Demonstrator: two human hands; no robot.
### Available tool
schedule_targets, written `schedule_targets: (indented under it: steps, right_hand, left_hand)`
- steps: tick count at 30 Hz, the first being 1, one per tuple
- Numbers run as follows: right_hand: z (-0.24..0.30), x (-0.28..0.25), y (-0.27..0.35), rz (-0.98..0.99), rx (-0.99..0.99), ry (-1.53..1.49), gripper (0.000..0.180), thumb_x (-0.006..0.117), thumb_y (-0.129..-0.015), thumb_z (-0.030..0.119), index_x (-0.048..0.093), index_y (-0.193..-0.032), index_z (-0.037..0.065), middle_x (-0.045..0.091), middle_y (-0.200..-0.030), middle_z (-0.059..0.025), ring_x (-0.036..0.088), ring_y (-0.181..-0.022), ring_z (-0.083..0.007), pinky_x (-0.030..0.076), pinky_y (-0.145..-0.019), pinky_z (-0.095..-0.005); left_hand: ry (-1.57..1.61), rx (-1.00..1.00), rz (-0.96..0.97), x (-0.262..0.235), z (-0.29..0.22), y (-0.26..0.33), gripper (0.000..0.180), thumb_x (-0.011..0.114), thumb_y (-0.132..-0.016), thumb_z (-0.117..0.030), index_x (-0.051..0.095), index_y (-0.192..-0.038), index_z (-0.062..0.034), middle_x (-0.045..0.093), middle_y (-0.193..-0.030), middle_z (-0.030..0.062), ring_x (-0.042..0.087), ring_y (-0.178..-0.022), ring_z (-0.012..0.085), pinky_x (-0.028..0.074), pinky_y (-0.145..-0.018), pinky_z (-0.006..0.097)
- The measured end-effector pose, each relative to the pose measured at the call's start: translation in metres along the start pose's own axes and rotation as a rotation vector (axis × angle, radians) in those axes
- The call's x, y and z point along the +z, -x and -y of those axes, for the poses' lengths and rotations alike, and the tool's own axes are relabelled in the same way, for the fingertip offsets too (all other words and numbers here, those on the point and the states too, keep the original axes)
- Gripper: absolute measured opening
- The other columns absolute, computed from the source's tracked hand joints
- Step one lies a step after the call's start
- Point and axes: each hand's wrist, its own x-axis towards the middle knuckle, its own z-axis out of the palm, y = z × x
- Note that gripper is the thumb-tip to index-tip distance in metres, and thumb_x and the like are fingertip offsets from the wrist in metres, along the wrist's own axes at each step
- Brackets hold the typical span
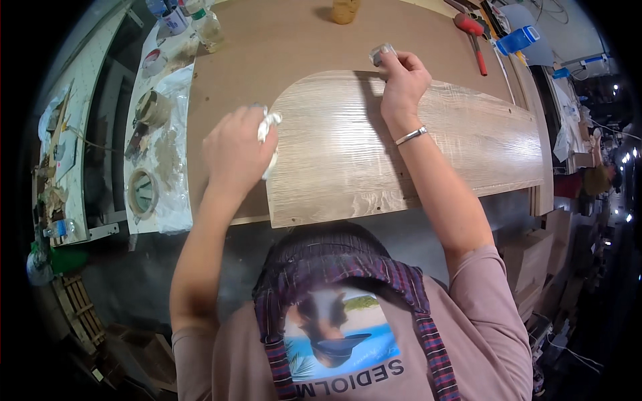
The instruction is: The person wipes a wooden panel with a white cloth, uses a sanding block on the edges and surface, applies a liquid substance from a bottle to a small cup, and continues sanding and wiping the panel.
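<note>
A pale wood-grain panel (414,147) with one rounded corner lies flat on a brown board (281,47). My left hand (234,150) is closed around a crumpled white cloth (269,127) and presses it against the panel's curved left edge. My right hand (401,80) rests on the panel's far edge and pinches a small clear container (381,53). A silver bracelet (410,136) circles my right wrist.
Left of the board, a plastic-covered strip (164,167) holds rolls of tape (142,194), a cup (152,107), jars and bottles (207,27). A red-handled tool (473,33) and a blue object (518,40) lie at the far right. A tan jar (345,10) stands at the far edge.
</note>
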Motion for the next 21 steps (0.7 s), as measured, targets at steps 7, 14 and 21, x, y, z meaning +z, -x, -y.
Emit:
schedule_targets:
  steps: [7, 14, 21]
  right_hand:
    - [-0.001, -0.006, -0.002, 0.003, 0.026, -0.030, 0.012, 0.074, -0.084, 0.006, 0.069, -0.085, -0.004, 0.069, -0.079, -0.0057, 0.062, -0.074, -0.0112, 0.049, -0.072, -0.0247]
    - [0.005, 0.005, 0.002, 0.015, 0.003, -0.026, 0.017, 0.074, -0.080, 0.011, 0.067, -0.082, -0.004, 0.068, -0.075, -0.0060, 0.062, -0.071, -0.0114, 0.049, -0.067, -0.0255]
    - [-0.001, 0.000, 0.000, 0.004, 0.022, -0.051, 0.017, 0.074, -0.082, 0.012, 0.067, -0.083, -0.004, 0.070, -0.075, -0.0069, 0.063, -0.069, -0.0114, 0.050, -0.069, -0.0249]
  left_hand:
    - [-0.063, -0.170, 0.334, -0.013, -0.011, 0.001, 0.023, 0.061, -0.085, -0.031, 0.065, -0.086, -0.0088, 0.068, -0.083, 0.0170, 0.065, -0.080, 0.0404, 0.049, -0.069, 0.051]
    - [-0.091, -0.227, 0.316, 0.007, 0.002, -0.051, 0.029, 0.057, -0.087, -0.035, 0.067, -0.089, -0.0081, 0.067, -0.082, 0.0214, 0.064, -0.080, 0.0442, 0.050, -0.070, 0.053]
    - [0.091, -0.334, 0.175, -0.021, 0.021, 0.027, 0.020, 0.058, -0.093, -0.022, 0.068, -0.095, -0.0052, 0.071, -0.085, 0.0167, 0.069, -0.073, 0.0337, 0.055, -0.069, 0.042]
